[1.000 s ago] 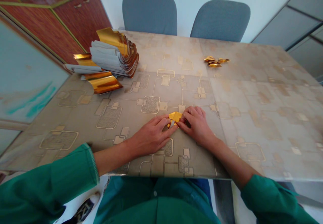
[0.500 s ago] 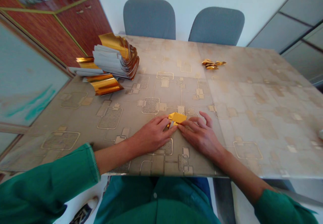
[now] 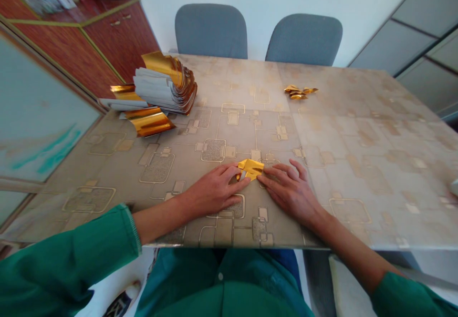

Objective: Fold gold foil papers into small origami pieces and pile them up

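Observation:
A small piece of folded gold foil paper [image 3: 251, 168] lies on the table near its front edge, between my two hands. My left hand [image 3: 214, 189] pinches its left side, the thumb along the lower edge and the index finger above. At the right edge, my right hand [image 3: 291, 188] grips the paper's corner with thumb and index fingertips, its other fingers loosely bent and raised. A narrow pale strip shows among the folds near my left thumb.
Stacked gold foil sheets with white backs [image 3: 161, 88] stand at the table's far left, a curled gold sheet [image 3: 149, 121] in front. Several folded gold pieces [image 3: 299, 92] lie at the back right. Two grey chairs [image 3: 211, 31] stand behind the patterned tablecloth [image 3: 358, 164].
My right hand has shifted slightly right, to the paper's right corner. The gold paper now lies flatter, with more of its folded face showing. My left hand stays at its left side.

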Demonstrator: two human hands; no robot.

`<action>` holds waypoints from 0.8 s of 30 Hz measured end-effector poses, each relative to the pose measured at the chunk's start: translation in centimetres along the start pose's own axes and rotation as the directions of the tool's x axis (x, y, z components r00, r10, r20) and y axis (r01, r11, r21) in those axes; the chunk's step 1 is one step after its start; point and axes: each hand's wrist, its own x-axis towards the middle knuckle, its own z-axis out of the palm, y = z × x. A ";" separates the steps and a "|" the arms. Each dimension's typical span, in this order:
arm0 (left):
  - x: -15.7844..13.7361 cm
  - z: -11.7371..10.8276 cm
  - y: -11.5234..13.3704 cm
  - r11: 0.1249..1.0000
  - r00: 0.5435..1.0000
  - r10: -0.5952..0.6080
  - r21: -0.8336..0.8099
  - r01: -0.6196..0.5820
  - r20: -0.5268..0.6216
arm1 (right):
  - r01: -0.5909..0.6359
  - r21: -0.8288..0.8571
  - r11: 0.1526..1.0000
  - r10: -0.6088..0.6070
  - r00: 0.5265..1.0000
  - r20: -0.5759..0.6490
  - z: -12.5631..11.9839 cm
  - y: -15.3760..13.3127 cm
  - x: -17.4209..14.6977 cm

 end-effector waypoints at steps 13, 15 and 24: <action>-0.7 0.5 -0.7 0.999 0.999 0.053 -0.004 -0.053 0.006 | 0.103 0.098 0.990 -0.107 0.994 0.035 0.7 -1.3 1.8; -0.8 0.5 -0.8 0.998 0.998 0.059 0.002 -0.059 0.014 | 0.078 0.112 0.991 -0.083 0.996 0.043 0.8 -1.2 1.6; -1.0 0.2 -1.0 0.996 0.998 0.066 -0.053 -0.066 0.001 | 0.056 0.089 0.994 -0.060 0.997 0.043 1.0 -1.4 1.5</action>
